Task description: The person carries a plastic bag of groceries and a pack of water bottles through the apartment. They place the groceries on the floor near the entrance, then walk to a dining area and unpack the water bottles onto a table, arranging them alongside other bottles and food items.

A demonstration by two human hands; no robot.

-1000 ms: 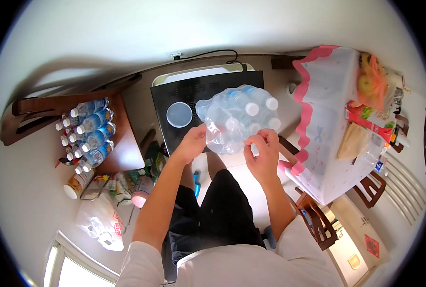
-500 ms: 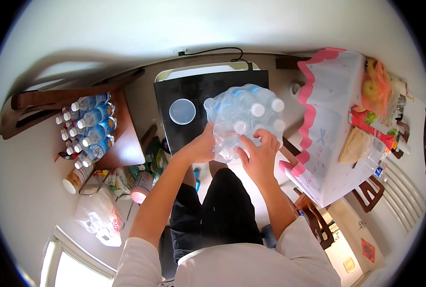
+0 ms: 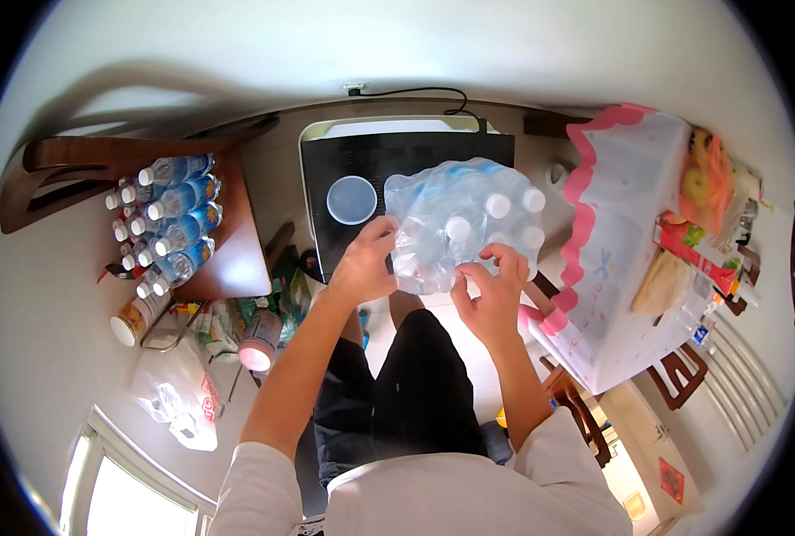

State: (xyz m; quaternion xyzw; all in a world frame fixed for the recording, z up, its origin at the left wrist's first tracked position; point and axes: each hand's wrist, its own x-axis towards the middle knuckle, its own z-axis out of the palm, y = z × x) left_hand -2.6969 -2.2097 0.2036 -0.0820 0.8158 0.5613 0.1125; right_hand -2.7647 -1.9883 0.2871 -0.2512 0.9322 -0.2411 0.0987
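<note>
A shrink-wrapped pack of water bottles [image 3: 464, 219] with white caps rests on a black appliance top [image 3: 362, 152]. My left hand [image 3: 364, 264] grips the pack's clear plastic wrap at its near left corner. My right hand [image 3: 496, 286] pinches the wrap at the near right side, fingers curled into the film. A round clear lid [image 3: 351, 199] lies on the black surface just left of the pack.
Several loose water bottles [image 3: 167, 219] lie on a wooden chair seat [image 3: 232, 259] to the left. Bags and a jar [image 3: 134, 317] crowd the floor below it. A table with a pink-edged cloth [image 3: 621, 241] stands right, with wooden chairs [image 3: 683, 375] beside it.
The pack has shifted slightly right and away from me on the black surface. Both hands have followed it and kept hold of the wrap.
</note>
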